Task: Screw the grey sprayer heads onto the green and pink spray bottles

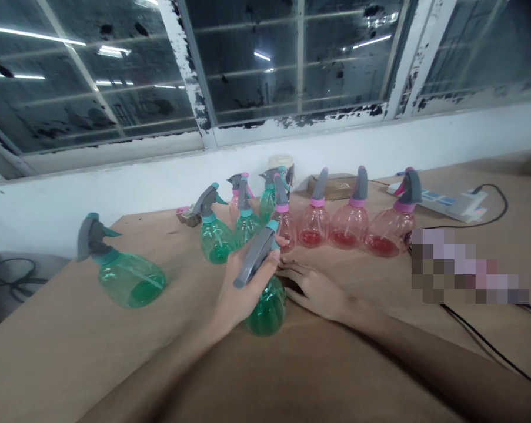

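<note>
Wrapped around the neck and trigger of a green spray bottle (267, 311) is my left hand (243, 288). Its grey sprayer head with a teal nozzle tip points up and away from me. Just to the right, my right hand (313, 288) lies low over the table with its fingers stretched toward that bottle; whether they touch it I cannot tell. Behind my hands, several pink spray bottles (349, 226) stand in a row to the right, and green spray bottles (216, 241) stand to the left. Apart from these, another green spray bottle (130, 279) appears tilted at the far left.
The brown table (194, 364) meets a white wall with windows. Along the back are a cardboard box (336, 186), a pale container (280, 161) and a white power strip (446, 200) with a black cable. A blurred-out object (463, 267) lies on the right.
</note>
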A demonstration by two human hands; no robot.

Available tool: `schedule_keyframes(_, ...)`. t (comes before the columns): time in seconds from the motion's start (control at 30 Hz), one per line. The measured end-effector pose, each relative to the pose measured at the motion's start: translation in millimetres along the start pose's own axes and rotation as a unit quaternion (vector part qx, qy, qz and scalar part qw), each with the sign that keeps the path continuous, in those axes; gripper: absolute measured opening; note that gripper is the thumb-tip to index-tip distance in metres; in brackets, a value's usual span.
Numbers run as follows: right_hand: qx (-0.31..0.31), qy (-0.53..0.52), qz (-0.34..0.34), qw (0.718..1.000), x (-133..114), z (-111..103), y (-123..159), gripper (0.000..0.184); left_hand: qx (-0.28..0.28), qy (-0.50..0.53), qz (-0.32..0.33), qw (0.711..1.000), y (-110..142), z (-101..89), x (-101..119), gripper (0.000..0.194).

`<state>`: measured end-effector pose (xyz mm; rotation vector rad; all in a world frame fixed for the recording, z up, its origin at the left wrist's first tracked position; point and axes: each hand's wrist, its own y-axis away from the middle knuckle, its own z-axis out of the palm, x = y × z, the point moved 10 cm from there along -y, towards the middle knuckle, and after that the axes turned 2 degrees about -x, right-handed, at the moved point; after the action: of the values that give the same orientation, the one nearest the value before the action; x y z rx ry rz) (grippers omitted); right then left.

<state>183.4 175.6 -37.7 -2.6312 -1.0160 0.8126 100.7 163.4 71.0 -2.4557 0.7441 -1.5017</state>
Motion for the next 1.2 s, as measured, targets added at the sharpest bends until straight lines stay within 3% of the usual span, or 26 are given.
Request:
schedule_keyframes(0.3, -0.019, 0.016, 0.005, 1.0, 0.2, 2.5, -0.4, 0.036, 0.001, 0.008, -0.003, 1.0, -0.3, 0.3, -0.6, 0.026)
schedule_keyframes(0.9, 0.003, -0.003, -0.007, 1.0, -0.6, -0.4, -0.1, 0.036, 0.004, -0.013, 0.004, 1.0, -0.9, -1.1, 0.3, 0.018)
schedule_keyframes(1.2, -0.005, 0.007, -0.007, 1.0, -0.4, 1.4, 0.0, 0.038, -0.023, 0.012, -0.004, 1.0, -1.6, 0.2, 1.7, 0.017)
